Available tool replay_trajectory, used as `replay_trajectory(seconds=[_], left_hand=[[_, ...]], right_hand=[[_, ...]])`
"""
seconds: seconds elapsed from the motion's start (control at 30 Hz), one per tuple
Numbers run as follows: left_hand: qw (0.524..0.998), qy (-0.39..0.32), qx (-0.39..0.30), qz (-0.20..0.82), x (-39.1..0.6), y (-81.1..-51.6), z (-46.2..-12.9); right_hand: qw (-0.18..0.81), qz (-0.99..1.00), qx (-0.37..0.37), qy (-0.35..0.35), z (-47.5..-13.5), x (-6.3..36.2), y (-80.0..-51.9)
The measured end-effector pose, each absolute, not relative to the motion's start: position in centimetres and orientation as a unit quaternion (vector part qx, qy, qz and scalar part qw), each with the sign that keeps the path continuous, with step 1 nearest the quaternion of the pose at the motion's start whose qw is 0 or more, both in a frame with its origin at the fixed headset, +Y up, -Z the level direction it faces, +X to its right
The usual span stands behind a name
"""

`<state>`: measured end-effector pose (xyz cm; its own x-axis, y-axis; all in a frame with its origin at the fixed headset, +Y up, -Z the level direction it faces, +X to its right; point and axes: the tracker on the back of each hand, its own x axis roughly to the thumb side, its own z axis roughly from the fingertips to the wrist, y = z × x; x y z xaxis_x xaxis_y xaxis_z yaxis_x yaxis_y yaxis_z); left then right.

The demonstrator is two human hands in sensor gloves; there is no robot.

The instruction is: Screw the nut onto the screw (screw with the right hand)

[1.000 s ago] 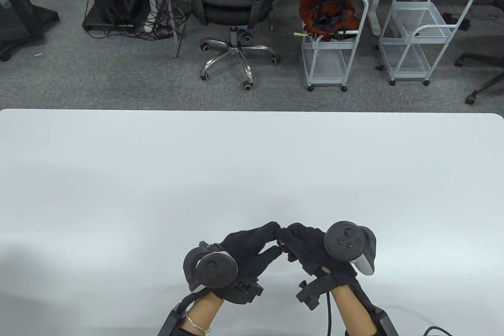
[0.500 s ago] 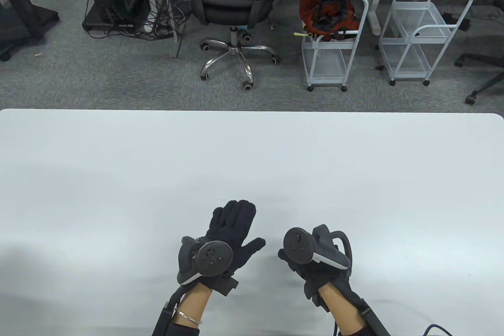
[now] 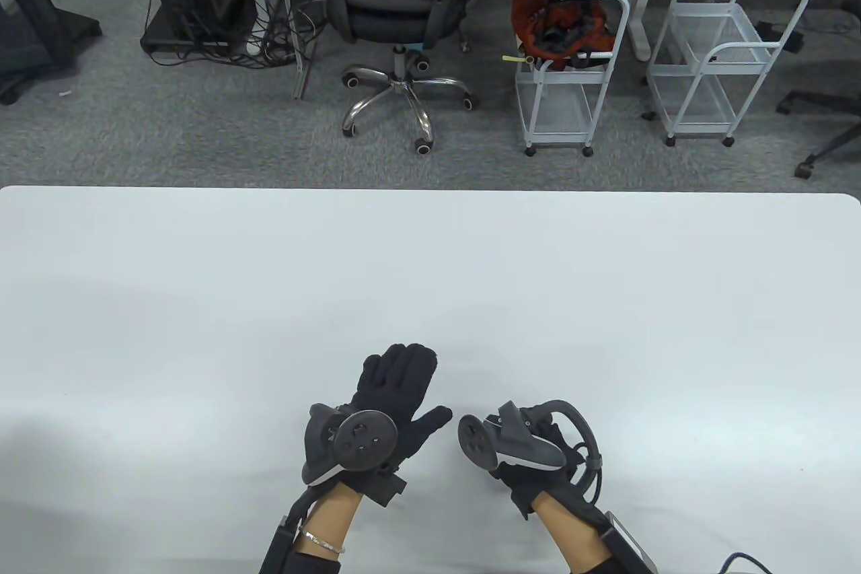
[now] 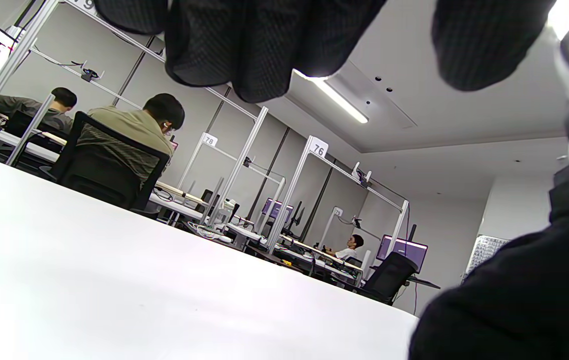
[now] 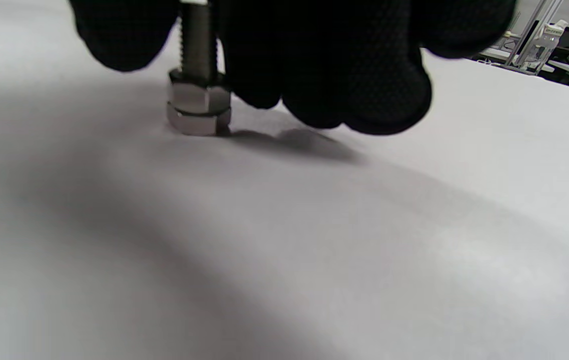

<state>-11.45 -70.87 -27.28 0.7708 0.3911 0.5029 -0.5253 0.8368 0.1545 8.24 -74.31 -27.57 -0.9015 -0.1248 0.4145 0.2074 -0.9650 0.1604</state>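
A steel screw [image 5: 198,45] stands upright on the white table [image 3: 430,278], head down, with a hex nut [image 5: 199,95] threaded down against the head. My right hand [image 5: 192,30] pinches the threaded shaft from above, thumb on the left and fingers [image 5: 344,75] on the right. In the table view the right hand [image 3: 521,483] is under its tracker [image 3: 501,443], and the screw is hidden there. My left hand [image 3: 397,392] lies open and flat on the table just to the left, holding nothing. Its fingers [image 4: 244,45] hang at the top of the left wrist view.
The table's near edge is just behind my wrists. An office chair [image 3: 397,2] and two white wire carts [image 3: 572,69] stand on the floor beyond the table's far edge. My right glove [image 4: 514,300] fills the left wrist view's lower right corner.
A second ago both hands met fingertip to fingertip. They have parted: the left hand lies open and flat, and the right hand has drawn back and rolled its tracker to the left.
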Motion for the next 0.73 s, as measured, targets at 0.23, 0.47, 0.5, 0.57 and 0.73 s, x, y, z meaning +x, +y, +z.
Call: replay_trajectory(seconds=[0.23, 0.47, 0.5, 0.57, 0.73], left_hand=[[0.929, -0.236, 0.148, 0.242, -11.3, -70.9, -27.2], [0.928, -0.238, 0.15, 0.245, -11.2, -70.9, -27.2], [0.928, -0.238, 0.15, 0.245, -11.2, -70.9, -27.1], [0.928, -0.238, 0.151, 0.244, -11.2, -70.9, -27.1], [0.927, -0.24, 0.154, 0.246, -11.2, -70.8, -27.1]], right_hand=[[-0.051, -0.972, -0.22, 0.065, -27.2, 10.6, -70.8], [-0.086, -0.965, -0.219, 0.114, -27.0, 11.8, -69.7], [-0.086, -0.965, -0.218, 0.114, -27.0, 11.8, -69.7], [-0.087, -0.966, -0.218, 0.11, -27.0, 11.8, -69.7], [-0.084, -0.966, -0.218, 0.109, -27.0, 11.8, -69.7]])
